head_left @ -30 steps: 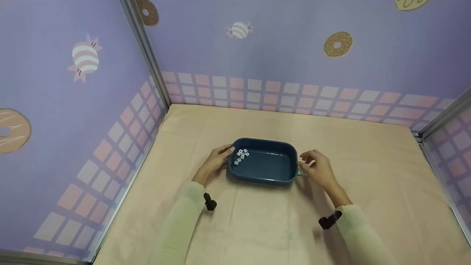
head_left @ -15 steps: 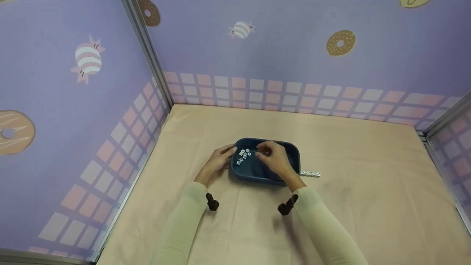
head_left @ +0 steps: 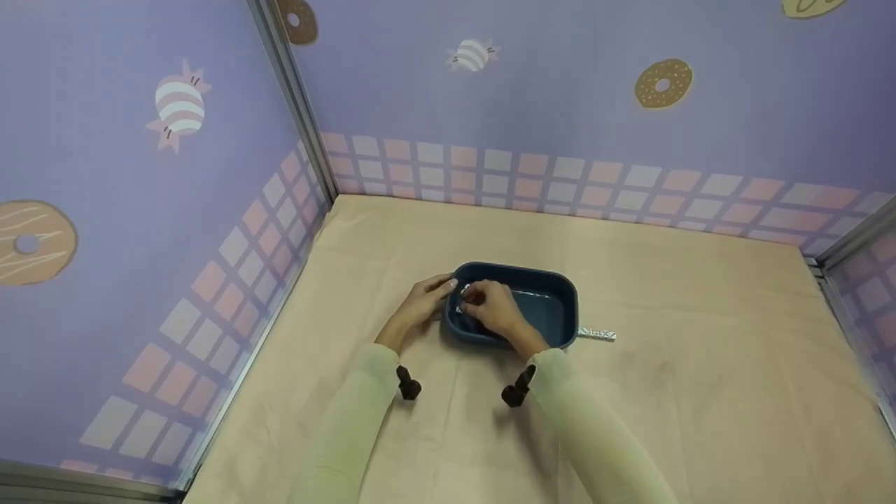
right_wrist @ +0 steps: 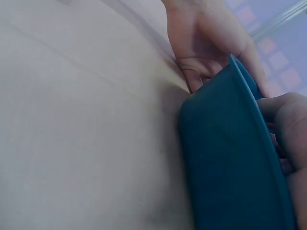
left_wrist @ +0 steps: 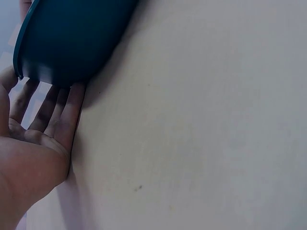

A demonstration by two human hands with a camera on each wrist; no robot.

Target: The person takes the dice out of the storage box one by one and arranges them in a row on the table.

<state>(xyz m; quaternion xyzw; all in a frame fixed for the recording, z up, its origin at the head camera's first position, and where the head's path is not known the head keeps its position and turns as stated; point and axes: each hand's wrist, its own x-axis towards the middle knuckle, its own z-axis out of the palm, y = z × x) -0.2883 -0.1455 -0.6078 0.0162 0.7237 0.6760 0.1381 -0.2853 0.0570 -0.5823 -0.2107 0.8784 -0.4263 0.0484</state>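
Observation:
A dark blue, rounded rectangular dish (head_left: pixel 542 311) sits on the cloth-covered table. My left hand (head_left: pixel 418 306) holds its left end; in the left wrist view, the thumb reaches the rim and the fingers lie against the outer wall. Inside the dish, at its left end, my right hand (head_left: pixel 495 308) bends its fingers down over several small white cubes with dark marks (head_left: pixel 460 309). Those fingertips are mostly hidden, and I cannot tell whether they hold a cube. A straight row of similar white cubes (head_left: pixel 597 334) lies on the cloth against the dish's right side.
Pale cloth (head_left: pixel 700 392) covers the table around the dish. Purple walls (head_left: pixel 560 91) with sweets and doughnut prints stand behind and on both sides, joined by metal corner posts (head_left: pixel 297 105). A black wrist camera (head_left: pixel 516 393) hangs from the right wrist.
My right hand has moved left from beside the cube row, over the dish, and down to the cubes at its left end. The row is uncovered. My left hand has stayed on the dish.

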